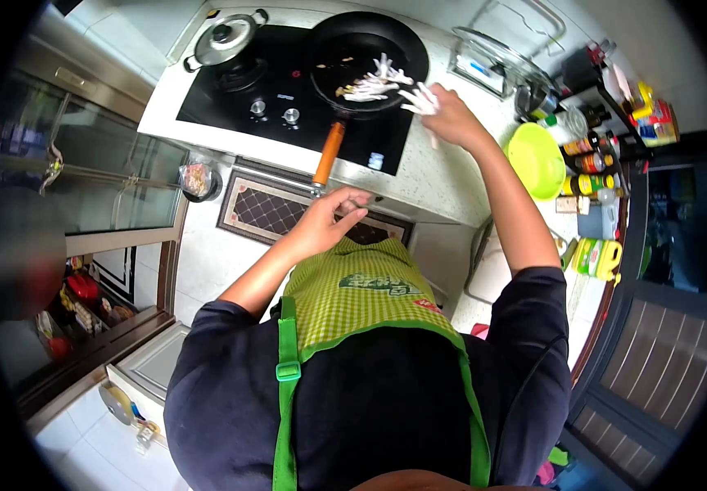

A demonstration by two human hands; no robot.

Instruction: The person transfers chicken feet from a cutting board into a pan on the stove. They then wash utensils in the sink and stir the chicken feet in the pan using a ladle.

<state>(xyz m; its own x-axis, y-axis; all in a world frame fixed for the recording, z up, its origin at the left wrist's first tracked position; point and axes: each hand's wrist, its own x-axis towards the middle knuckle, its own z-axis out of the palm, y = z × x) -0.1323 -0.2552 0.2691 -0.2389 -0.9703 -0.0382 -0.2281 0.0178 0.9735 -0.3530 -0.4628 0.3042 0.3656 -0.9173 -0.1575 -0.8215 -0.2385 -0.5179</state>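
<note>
My right hand (451,117) is closed on a bunch of pale strips (420,100) at the right edge of the black frying pan (353,45). More pale strips (370,86) lie in the pan, with some small yellowish-brown bits beside them. The pan stands on the black glass hob (275,90), its wooden handle (329,154) pointing towards me. Below the handle's end is my left hand (335,218), away from the handle, its fingers loosely curved and apart with nothing seen in them.
A lidded steel pot (224,39) stands at the hob's left. On the right are a green bowl (535,161), a glass lid (505,53), several bottles (589,164) and an oil jug (596,258). The counter edge (288,157) runs in front of me.
</note>
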